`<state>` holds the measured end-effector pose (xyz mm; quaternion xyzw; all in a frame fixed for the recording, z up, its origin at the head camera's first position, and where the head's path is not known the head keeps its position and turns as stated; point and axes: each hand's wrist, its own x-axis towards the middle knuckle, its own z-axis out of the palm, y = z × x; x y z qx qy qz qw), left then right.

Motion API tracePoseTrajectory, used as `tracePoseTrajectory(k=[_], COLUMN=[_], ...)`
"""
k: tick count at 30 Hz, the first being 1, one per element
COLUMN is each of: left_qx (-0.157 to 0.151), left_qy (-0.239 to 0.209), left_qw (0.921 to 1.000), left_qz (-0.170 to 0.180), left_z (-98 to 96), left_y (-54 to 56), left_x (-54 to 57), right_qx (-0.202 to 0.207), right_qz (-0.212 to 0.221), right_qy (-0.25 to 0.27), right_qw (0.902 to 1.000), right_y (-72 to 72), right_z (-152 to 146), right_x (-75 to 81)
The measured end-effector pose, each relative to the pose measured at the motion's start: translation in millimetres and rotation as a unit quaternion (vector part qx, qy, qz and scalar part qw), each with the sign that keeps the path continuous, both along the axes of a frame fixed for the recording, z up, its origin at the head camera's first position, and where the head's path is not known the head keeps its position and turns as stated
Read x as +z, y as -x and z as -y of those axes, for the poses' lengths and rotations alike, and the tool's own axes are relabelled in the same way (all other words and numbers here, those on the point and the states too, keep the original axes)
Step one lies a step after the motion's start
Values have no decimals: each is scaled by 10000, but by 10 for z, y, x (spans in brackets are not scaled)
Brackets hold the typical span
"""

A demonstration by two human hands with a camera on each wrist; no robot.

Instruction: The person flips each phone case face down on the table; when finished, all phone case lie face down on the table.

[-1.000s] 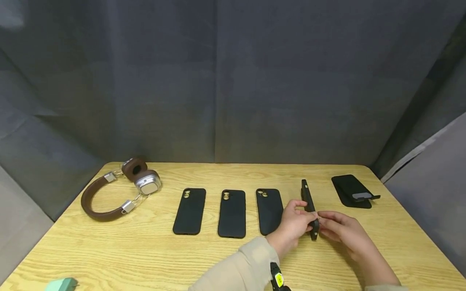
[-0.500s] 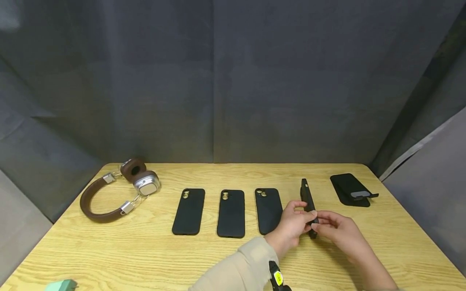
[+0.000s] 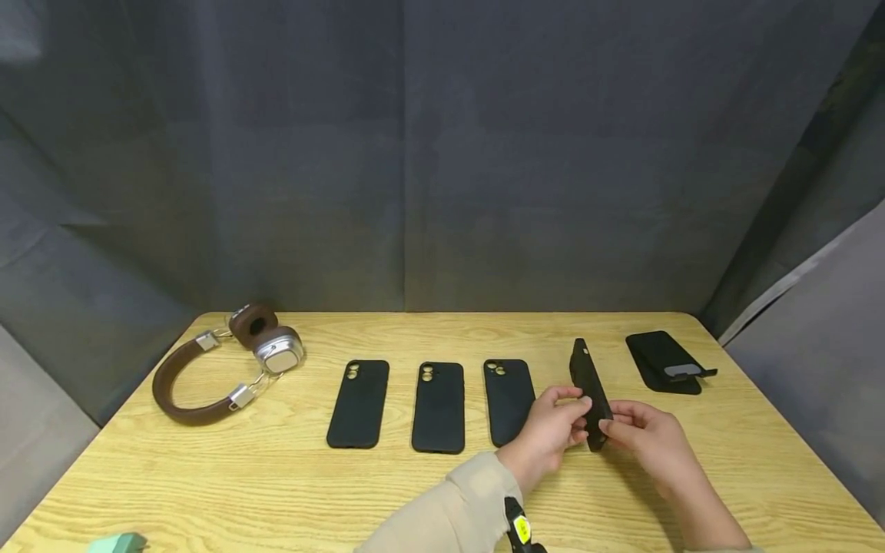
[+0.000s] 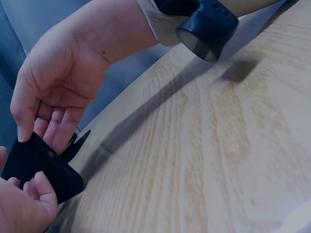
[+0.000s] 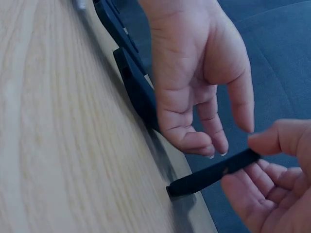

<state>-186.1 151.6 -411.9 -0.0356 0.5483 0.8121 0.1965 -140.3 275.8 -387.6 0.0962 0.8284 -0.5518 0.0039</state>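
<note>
In the head view, a black phone case (image 3: 589, 380) stands tilted on its long edge over the right part of the table. My right hand (image 3: 653, 445) pinches its near end, thumb on one face and fingers behind. The right wrist view shows the case (image 5: 209, 177) edge-on between right thumb and fingers. Close on the other side is my left hand (image 3: 546, 430), fingers loosely curled; in the right wrist view a gap shows between its thumb and fingers, and contact is unclear. Flat to the left lies another phone case (image 3: 508, 399), partly covered by the left hand.
Two more black phone cases (image 3: 358, 403) lie in the row on the wooden table (image 3: 276, 491). At the far right is a black case with a raised flap (image 3: 667, 365). Brown headphones (image 3: 187, 376) rest at the left; a mint-green object (image 3: 116, 544) shows at the front edge.
The held phone case has turned so that more of its broad face shows. My left thumb has shifted left off its upper edge, while the right thumb has come onto its near end.
</note>
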Motion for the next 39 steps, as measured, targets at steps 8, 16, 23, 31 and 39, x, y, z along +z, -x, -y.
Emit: tracePoseTrajectory(k=[8, 16, 23, 31, 39], left_qx=[5, 127, 176, 376, 435], left_qy=[103, 167, 53, -292, -306], left_qw=[9999, 9997, 9998, 9989, 9983], left_qz=[-73, -91, -80, 5, -222], left_z=[10, -12, -34, -13, 26], left_y=[-21, -28, -31, -26, -52], left_x=[-60, -58, -66, -33, -30], right_qx=[-292, -684, -731, -519, -655], right_qz=[26, -422, -928, -884, -419], right_qy=[478, 993, 1606, 2321, 2066], right_qw=[9984, 9918, 9799, 9673, 9753], right_y=[1, 65, 69, 0, -23], right_z=[-13, -71, -110, -98, -180], right_x=[34, 20, -2, 62, 17])
